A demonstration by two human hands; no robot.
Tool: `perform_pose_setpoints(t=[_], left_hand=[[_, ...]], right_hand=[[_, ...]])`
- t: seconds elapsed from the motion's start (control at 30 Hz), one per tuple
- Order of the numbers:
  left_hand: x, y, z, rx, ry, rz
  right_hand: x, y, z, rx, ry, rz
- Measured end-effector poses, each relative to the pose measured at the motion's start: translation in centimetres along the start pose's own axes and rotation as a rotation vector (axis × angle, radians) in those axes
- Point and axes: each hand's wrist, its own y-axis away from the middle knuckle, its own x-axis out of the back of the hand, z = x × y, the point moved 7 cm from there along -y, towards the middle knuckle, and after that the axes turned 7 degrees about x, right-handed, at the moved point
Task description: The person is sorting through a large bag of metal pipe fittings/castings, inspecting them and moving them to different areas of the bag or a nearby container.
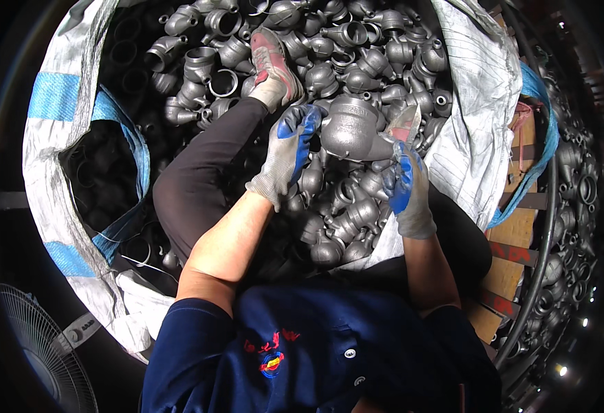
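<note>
Between my two gloved hands is a dark grey metal pipe-like casting [349,129], with a wide round collar at the top and a rounded body narrowing to the right. My left hand [289,146], in a grey glove with blue coating, is closed on the casting's left side. On the right, my right hand [409,184] wears a matching glove and grips the narrow end. Its fingertips are partly hidden behind that end. Many similar grey castings [354,217] lie heaped below and beyond my hands.
A white woven bulk bag [471,110] with blue straps [124,131] surrounds the heap. My red shoe [269,60] rests on the castings. A fan [37,351] stands at the lower left. Wooden boards [520,224] run along the right, with more castings [569,234] beyond.
</note>
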Motion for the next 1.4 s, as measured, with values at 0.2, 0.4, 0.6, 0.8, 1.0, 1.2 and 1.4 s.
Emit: perform_pose_setpoints(t=[0.2, 0.4, 0.6, 0.8, 1.0, 1.2, 1.4], left_hand=[[-0.6, 0.2, 0.5, -0.02, 0.131, -0.066], [-1.1, 0.8, 2.1, -0.169, 0.036, -0.122], [-1.3, 0.6, 2.6, -0.319, -0.007, -0.187], [-1.5, 1.3, 2.2, -0.006, 0.129, -0.255], [-1.1, 0.2, 1.3, -0.041, 0.083, -0.218], [-0.2, -0.4, -0.7, 0.139, 0.116, -0.16], [-0.4, -0.2, 0.6, 0.062, 0.019, -0.123]], right_hand=[[0.1, -0.3, -0.7, 0.229, 0.215, -0.062], [0.9, -0.9, 1.1, 0.153, 0.009, -0.112], [1.0, -1.3, 2.2, -0.061, -0.228, -0.105], [0.5, -1.0, 2.0, -0.122, -0.249, -0.12], [0.3, -0.5, 0.4, -0.062, -0.087, -0.067], [0.0, 0.1, -0.8, 0.199, 0.15, -0.087], [0.2, -0.1, 0.4, 0.057, -0.133, -0.107]])
